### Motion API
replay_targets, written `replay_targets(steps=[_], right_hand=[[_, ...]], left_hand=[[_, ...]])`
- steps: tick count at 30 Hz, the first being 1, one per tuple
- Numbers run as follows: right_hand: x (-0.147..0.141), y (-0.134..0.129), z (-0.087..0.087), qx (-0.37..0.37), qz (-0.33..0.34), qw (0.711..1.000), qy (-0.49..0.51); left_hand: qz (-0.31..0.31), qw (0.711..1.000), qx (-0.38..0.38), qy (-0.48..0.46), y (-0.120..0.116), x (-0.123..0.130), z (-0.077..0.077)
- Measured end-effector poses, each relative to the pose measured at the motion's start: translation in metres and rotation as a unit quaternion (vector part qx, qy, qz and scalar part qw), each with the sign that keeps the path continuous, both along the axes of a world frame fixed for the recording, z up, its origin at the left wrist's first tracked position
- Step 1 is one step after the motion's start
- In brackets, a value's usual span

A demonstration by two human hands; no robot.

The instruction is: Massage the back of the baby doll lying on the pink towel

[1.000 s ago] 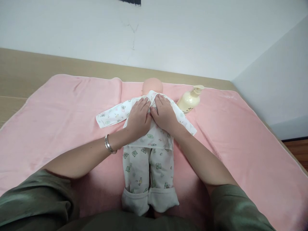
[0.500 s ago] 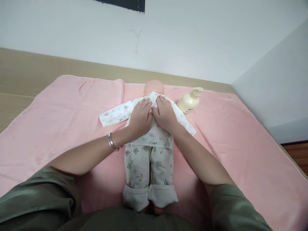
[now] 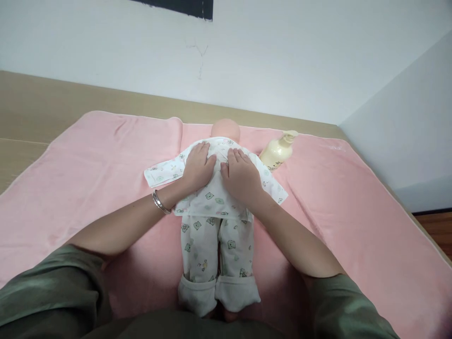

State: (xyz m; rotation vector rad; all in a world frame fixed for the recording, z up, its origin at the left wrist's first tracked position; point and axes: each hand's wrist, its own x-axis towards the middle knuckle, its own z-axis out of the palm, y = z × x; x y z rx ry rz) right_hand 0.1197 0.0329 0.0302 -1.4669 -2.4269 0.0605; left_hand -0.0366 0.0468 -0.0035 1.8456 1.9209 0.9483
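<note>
A baby doll point(image 3: 226, 128) lies on a pink blanket point(image 3: 116, 155), its head toward the wall and its feet toward me. It appears face down; its face is not visible. It wears a white printed top point(image 3: 215, 202) and matching printed trousers point(image 3: 201, 245) with turned-up white cuffs. My left hand point(image 3: 198, 167) rests flat on the left side of the top's upper part, fingers stretched out. On the right side, my right hand point(image 3: 242, 174) lies flat on the cloth with its thumb apart. The two hands are a little apart, both holding nothing.
A cream pump bottle point(image 3: 277, 150) lies tilted on the blanket, right of the doll's shoulder. Beyond the blanket is a tan surface point(image 3: 45, 103), running along a white wall point(image 3: 264, 56). A dark panel point(image 3: 187, 5) shows at the top.
My hands have moved apart over the top, the left one outward to the left, the right slightly toward me. The cloth between them lies smoother and the collar is spread wider.
</note>
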Motion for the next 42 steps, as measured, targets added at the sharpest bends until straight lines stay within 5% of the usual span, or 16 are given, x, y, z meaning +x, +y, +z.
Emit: replay_targets(steps=[8, 14, 18, 24, 29, 33, 42], right_hand=[[0.005, 0.006, 0.005, -0.049, 0.085, 0.994, 0.055], [0.009, 0.039, -0.004, -0.086, 0.012, 0.993, 0.080], [0.003, 0.019, -0.002, -0.047, -0.030, 0.998, 0.036], [-0.009, -0.023, 0.004, 0.009, -0.016, 0.999, -0.050], [0.005, 0.017, 0.000, -0.045, 0.047, 0.997, 0.039], [0.011, 0.043, -0.002, -0.081, 0.025, 0.994, 0.067], [-0.006, -0.018, 0.006, 0.003, -0.006, 1.000, -0.027]], left_hand=[[-0.025, 0.996, 0.068, -0.053, 0.008, -0.008, -0.009], [-0.058, 0.993, 0.104, 0.021, -0.018, 0.009, -0.008], [-0.071, 0.993, 0.081, 0.044, -0.029, 0.017, -0.002], [-0.024, 1.000, 0.017, 0.000, 0.005, -0.002, 0.003], [-0.043, 0.995, 0.072, 0.044, -0.014, 0.008, -0.002], [-0.091, 0.989, 0.106, 0.041, -0.031, 0.018, -0.007], [-0.042, 0.997, 0.056, -0.040, 0.008, -0.004, -0.008]])
